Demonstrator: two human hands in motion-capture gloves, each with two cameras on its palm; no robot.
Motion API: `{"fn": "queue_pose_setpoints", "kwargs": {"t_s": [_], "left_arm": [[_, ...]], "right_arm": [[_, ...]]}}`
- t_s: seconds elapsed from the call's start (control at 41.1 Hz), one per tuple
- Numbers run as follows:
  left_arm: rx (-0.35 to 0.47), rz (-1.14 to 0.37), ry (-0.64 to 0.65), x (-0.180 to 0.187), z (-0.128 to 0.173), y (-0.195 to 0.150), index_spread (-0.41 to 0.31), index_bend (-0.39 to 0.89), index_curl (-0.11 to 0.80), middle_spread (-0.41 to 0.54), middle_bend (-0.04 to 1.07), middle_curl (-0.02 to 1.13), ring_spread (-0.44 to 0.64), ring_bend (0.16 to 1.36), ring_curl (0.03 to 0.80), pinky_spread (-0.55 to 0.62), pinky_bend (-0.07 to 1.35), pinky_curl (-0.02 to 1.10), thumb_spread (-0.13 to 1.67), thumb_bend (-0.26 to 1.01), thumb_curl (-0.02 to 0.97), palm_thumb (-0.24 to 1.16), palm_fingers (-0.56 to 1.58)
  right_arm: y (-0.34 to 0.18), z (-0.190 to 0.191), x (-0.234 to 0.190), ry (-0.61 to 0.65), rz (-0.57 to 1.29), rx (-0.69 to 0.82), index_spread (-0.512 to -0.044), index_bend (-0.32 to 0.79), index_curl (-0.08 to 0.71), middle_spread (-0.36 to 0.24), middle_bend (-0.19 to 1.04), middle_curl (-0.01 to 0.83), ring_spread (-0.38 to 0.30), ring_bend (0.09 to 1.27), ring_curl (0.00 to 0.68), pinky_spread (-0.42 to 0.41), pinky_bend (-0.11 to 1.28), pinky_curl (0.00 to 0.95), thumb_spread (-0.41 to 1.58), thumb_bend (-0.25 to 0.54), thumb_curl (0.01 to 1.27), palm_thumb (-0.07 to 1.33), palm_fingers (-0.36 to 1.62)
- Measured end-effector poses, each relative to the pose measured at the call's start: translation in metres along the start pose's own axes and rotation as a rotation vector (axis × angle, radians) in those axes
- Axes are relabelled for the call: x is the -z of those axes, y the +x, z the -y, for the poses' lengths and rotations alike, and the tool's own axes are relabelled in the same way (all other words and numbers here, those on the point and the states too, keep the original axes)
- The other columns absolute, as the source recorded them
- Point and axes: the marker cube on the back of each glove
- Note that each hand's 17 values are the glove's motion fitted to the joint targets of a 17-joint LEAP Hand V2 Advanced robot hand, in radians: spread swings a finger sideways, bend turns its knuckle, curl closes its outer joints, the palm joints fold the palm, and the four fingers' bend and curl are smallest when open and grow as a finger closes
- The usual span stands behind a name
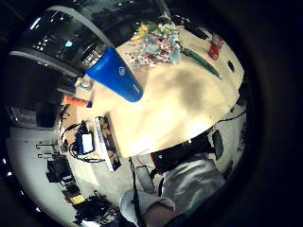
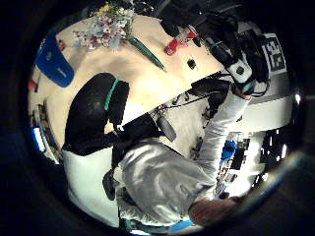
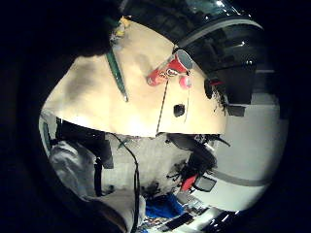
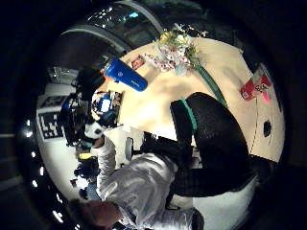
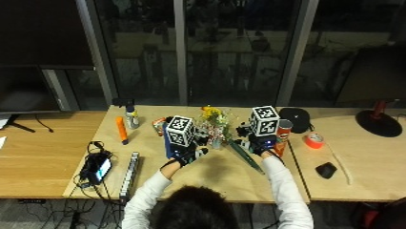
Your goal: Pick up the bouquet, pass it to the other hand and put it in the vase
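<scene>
- Far left on the worktop (image 5: 57,157): a small black gadget with wires (image 5: 98,167) and a long thin bar (image 5: 130,169) next to it.
- Further back: an orange pen (image 5: 120,130) and a little bottle (image 5: 131,117).
- Next, a blue vase (image 1: 116,75), just beside the left hand and partly hidden behind it.
- Left hand (image 5: 184,155) over the worktop, fingers (image 5: 199,152) apart and holding nothing.
- In the middle, between both hands: the bouquet (image 5: 214,126), lying flat on the worktop, flowers at the far side, long green stem pointing toward the near right.
- Right hand (image 5: 260,143) near the green stem; cannot tell about its fingers, and cannot tell if touching the stem.
- Just right of that hand: a red can (image 5: 283,130), with a black cap (image 5: 295,119) behind it.
- Further right: a red roll of tape (image 5: 313,140), a black mouse (image 5: 326,170) and a thin stick (image 5: 339,162).
</scene>
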Motion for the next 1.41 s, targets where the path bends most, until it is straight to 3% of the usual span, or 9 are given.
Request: {"fn": "queue_pose_setpoints", "kwargs": {"t_s": [0.243, 0.414, 0.633, 0.925, 1.144, 1.265, 1.338, 1.363, 1.411], "left_arm": [[-0.002, -0.002, -0.045, -0.006, -0.017, -0.003, -0.031, 0.23, 0.323, 0.167, 0.21, 0.27, 0.37, 0.41, 0.192, 0.42, 0.17, 0.17, 1.15, 0.08, 0.227, 0.4, 0.35], [0.014, 0.006, -0.077, -0.01, -0.028, -0.011, -0.034, 0.21, 0.348, 0.163, 0.19, 0.29, 0.37, 0.41, 0.204, 0.41, 0.18, 0.19, 1.17, 0.05, 0.248, 0.41, 0.37], [0.025, -0.009, -0.09, -0.012, -0.032, -0.025, -0.035, 0.2, 0.374, 0.168, 0.18, 0.3, 0.37, 0.41, 0.219, 0.41, 0.18, 0.21, 1.18, 0.01, 0.269, 0.42, 0.36], [0.046, -0.005, -0.127, -0.024, -0.037, -0.039, -0.035, 0.2, 0.399, 0.173, 0.18, 0.31, 0.37, 0.4, 0.233, 0.41, 0.17, 0.23, 1.19, -0.02, 0.288, 0.44, 0.36], [0.081, 0.012, -0.159, -0.026, -0.04, -0.044, -0.036, 0.2, 0.413, 0.172, 0.18, 0.32, 0.37, 0.39, 0.24, 0.41, 0.17, 0.23, 1.19, -0.02, 0.292, 0.43, 0.36], [0.079, 0.013, -0.164, -0.025, -0.044, -0.044, -0.036, 0.2, 0.417, 0.172, 0.18, 0.33, 0.37, 0.39, 0.243, 0.41, 0.17, 0.23, 1.19, -0.02, 0.294, 0.42, 0.36], [0.086, 0.015, -0.171, -0.025, -0.045, -0.045, -0.036, 0.2, 0.42, 0.172, 0.18, 0.33, 0.37, 0.39, 0.245, 0.41, 0.17, 0.24, 1.19, -0.02, 0.295, 0.42, 0.36], [0.089, 0.016, -0.172, -0.026, -0.045, -0.046, -0.036, 0.2, 0.42, 0.172, 0.18, 0.33, 0.37, 0.39, 0.246, 0.41, 0.17, 0.24, 1.19, -0.02, 0.296, 0.42, 0.36], [0.093, 0.016, -0.17, -0.025, -0.046, -0.046, -0.036, 0.2, 0.422, 0.172, 0.18, 0.33, 0.37, 0.39, 0.247, 0.41, 0.17, 0.24, 1.19, -0.02, 0.297, 0.42, 0.36]], "right_arm": [[0.007, 0.019, -0.005, -0.091, -0.019, -0.131, -0.334, 0.07, 0.148, 0.0, 0.23, 0.264, 0.004, 0.51, 0.262, 0.239, 0.53, 0.312, 1.17, 0.147, 0.23, 0.44, 0.49], [0.04, 0.044, -0.023, -0.111, 0.022, -0.228, -0.244, 0.07, 0.139, 0.002, 0.26, 0.301, -0.005, 0.56, 0.288, 0.234, 0.58, 0.334, 1.14, 0.107, 0.26, 0.48, 0.59], [0.07, 0.074, -0.072, -0.161, 0.122, -0.307, -0.189, 0.04, 0.123, -0.016, 0.26, 0.335, -0.067, 0.64, 0.338, 0.144, 0.65, 0.365, 1.13, 0.087, 0.32, 0.57, 0.64], [0.078, 0.08, -0.131, -0.134, 0.135, -0.402, -0.162, 0.08, 0.13, -0.024, 0.24, 0.364, -0.103, 0.66, 0.365, 0.095, 0.66, 0.37, 1.1, 0.048, 0.38, 0.66, 0.65], [0.081, 0.084, -0.176, -0.24, 0.168, -0.427, -0.165, 0.1, 0.154, -0.039, 0.24, 0.383, -0.115, 0.63, 0.369, 0.083, 0.63, 0.362, 1.08, 0.032, 0.42, 0.74, 0.68], [0.078, 0.082, -0.19, -0.314, 0.211, -0.412, -0.165, 0.06, 0.154, -0.014, 0.15, 0.368, -0.104, 0.64, 0.385, 0.111, 0.68, 0.38, 1.08, 0.013, 0.44, 0.76, 0.55], [0.078, 0.083, -0.193, -0.327, 0.217, -0.407, -0.155, 0.06, 0.151, 0.037, 0.09, 0.342, -0.048, 0.6, 0.382, 0.147, 0.76, 0.405, 1.07, -0.021, 0.44, 0.73, 0.38], [0.078, 0.083, -0.193, -0.327, 0.216, -0.408, -0.158, 0.08, 0.164, 0.026, 0.13, 0.35, -0.069, 0.65, 0.405, 0.14, 0.75, 0.401, 1.07, -0.004, 0.45, 0.76, 0.45], [0.079, 0.084, -0.193, -0.317, 0.209, -0.416, -0.151, 0.06, 0.147, 0.075, 0.1, 0.323, -0.015, 0.6, 0.384, 0.172, 0.82, 0.415, 1.07, -0.037, 0.43, 0.71, 0.3]]}}
